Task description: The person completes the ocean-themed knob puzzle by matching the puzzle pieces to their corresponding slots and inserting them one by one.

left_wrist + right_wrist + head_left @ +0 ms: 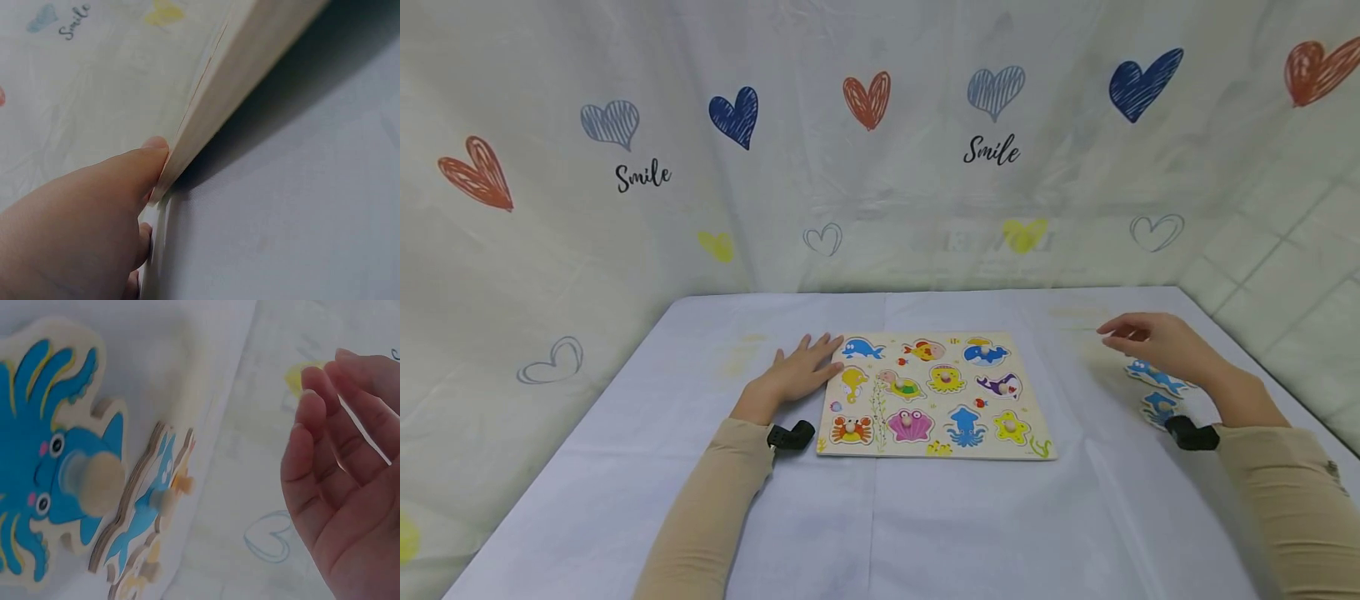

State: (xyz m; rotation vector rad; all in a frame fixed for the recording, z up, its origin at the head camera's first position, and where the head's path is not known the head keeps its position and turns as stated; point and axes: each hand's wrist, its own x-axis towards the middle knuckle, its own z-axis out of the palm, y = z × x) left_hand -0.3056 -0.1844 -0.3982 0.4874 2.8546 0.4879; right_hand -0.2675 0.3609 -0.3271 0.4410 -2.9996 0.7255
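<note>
A wooden peg puzzle board [880, 450] with sea animal pictures lies on the table. My left hand [796, 373] rests at its upper left edge, fingers spread, with the thumb on the rim. In the left wrist view the thumb of the left hand [87, 206] touches the board's edge [212, 106]. Off to the right, my right hand [1165, 343] hovers above loose pieces, its fingers loosely bent. Nothing lies between the fingers of the right hand [350, 462]. Below it are a blue squid piece [62, 469] with a round knob and a blue dolphin piece [140, 522].
More loose pieces, one with yellow markings [134, 581], lie beyond the dolphin, partly hidden. A white cloth covers the table [970, 525]. A curtain with hearts [880, 183] hangs behind the table's far edge.
</note>
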